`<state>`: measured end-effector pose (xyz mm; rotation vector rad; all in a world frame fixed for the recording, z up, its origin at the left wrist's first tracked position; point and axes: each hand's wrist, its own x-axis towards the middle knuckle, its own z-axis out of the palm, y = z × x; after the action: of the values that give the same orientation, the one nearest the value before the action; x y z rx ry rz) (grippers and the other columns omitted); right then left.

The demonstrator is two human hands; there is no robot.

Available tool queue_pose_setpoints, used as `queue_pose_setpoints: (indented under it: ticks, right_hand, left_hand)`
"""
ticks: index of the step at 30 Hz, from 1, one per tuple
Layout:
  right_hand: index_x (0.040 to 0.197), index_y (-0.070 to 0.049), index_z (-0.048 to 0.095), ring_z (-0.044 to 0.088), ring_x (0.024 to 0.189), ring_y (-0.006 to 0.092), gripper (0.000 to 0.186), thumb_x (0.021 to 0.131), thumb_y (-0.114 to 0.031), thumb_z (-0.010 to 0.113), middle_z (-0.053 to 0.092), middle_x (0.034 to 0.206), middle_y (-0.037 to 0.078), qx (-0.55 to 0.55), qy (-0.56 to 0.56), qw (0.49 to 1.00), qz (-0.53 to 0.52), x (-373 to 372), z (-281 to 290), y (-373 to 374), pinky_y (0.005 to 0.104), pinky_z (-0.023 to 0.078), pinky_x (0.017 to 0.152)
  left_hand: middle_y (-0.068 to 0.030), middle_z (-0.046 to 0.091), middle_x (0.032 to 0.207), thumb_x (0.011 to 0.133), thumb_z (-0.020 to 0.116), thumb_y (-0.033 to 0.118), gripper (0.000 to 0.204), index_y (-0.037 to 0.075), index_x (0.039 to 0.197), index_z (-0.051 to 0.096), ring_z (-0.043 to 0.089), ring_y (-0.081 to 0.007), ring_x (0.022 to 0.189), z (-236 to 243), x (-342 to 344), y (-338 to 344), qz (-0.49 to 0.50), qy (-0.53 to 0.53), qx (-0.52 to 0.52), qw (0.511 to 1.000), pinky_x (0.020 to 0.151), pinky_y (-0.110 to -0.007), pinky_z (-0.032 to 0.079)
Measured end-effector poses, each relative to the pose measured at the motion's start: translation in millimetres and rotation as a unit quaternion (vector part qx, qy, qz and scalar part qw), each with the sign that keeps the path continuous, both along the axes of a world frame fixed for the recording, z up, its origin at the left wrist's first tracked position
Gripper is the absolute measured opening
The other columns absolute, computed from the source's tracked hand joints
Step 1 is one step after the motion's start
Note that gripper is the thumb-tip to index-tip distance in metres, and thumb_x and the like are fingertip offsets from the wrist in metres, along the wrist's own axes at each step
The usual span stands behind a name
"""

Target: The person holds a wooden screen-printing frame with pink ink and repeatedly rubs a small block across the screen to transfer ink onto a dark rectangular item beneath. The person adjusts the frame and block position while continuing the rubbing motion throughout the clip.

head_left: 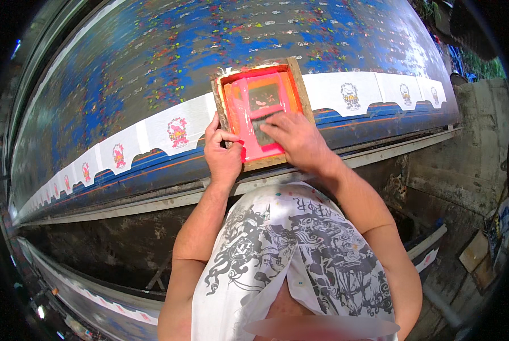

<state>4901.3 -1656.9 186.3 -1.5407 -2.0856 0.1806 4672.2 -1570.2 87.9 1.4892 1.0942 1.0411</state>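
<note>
A wooden screen-printing frame (pixel 305 94) lies over the row of white fabric pieces on the long table. Bright pink ink (pixel 241 113) coats the inside of its mesh, with a greyish window showing a faint design. My left hand (pixel 223 159) grips the frame's left side near its lower corner, fingers curled round the wood. Inside the frame, my right hand (pixel 300 139) is closed on a dark squeegee (pixel 262 134), which rests on the inked mesh. The fingers partly cover the squeegee.
Fabric pieces with pink and yellow prints (pixel 178 131) run off to the left. On the right, fabric pieces carry dark and yellow prints (pixel 351 96). The blue-grey tabletop (pixel 197 34) is spattered with paint. A pale rail (pixel 379 149) edges it, and a concrete wall (pixel 453 131) stands right.
</note>
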Motion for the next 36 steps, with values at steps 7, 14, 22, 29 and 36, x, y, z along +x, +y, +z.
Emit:
queue_pose_setpoints:
  ticks: [7, 14, 22, 29, 36]
  right_hand:
    - [0.14, -0.005, 0.078, 0.073, 0.124, 0.0425, 0.047, 0.094, 0.0, 0.075, 0.079, 0.129, 0.018, -0.005, -0.014, 1.0, -0.026, 37, -5, 97, 0.0527, 0.059, 0.11]
    - [0.134, -0.007, 0.081, 0.074, 0.121, 0.0415, 0.046, 0.089, 0.002, 0.077, 0.079, 0.127, 0.016, -0.036, -0.036, 0.999, -0.019, 25, 1, 88, 0.053, 0.059, 0.107]
    - [0.135, -0.012, 0.082, 0.076, 0.112, 0.0361, 0.047, 0.088, -0.007, 0.077, 0.077, 0.123, 0.011, -0.018, -0.041, 0.999, -0.001, -15, 3, -5, 0.0492, 0.061, 0.099]
    - [0.14, -0.012, 0.079, 0.074, 0.119, 0.0345, 0.05, 0.089, -0.012, 0.083, 0.074, 0.132, 0.011, -0.082, -0.01, 0.996, 0.026, -22, 12, -41, 0.0498, 0.06, 0.103]
    - [0.138, -0.009, 0.079, 0.07, 0.135, 0.037, 0.047, 0.092, -0.014, 0.089, 0.073, 0.144, 0.016, 0.014, 0.055, 0.993, -0.104, 2, 14, -74, 0.0544, 0.055, 0.117]
  left_hand:
    - [-0.0291, 0.056, 0.173, 0.083, 0.073, -0.014, 0.022, 0.008, 0.085, 0.074, 0.054, -0.0425, 0.163, 10, 2, -3, 0.003, 0.01, 0.012, 1.0, 0.133, -0.049, 0.042]
    - [-0.0297, 0.055, 0.172, 0.084, 0.072, -0.015, 0.024, 0.008, 0.087, 0.075, 0.052, -0.0443, 0.164, 10, 3, -3, -0.003, 0.012, 0.028, 1.0, 0.134, -0.05, 0.04]
    - [-0.0316, 0.054, 0.172, 0.086, 0.074, -0.011, 0.019, 0.007, 0.091, 0.077, 0.052, -0.0464, 0.163, 6, 2, -3, -0.007, 0.016, 0.044, 0.999, 0.134, -0.052, 0.04]
    - [-0.0311, 0.053, 0.173, 0.087, 0.076, -0.011, 0.018, 0.006, 0.092, 0.078, 0.053, -0.0448, 0.163, 11, -3, -2, -0.015, 0.02, 0.035, 0.999, 0.132, -0.051, 0.043]
    - [-0.0311, 0.055, 0.173, 0.086, 0.076, -0.012, 0.017, 0.004, 0.091, 0.075, 0.055, -0.0415, 0.162, 18, -2, 1, 0.0, 0.035, 0.045, 0.998, 0.13, -0.049, 0.045]
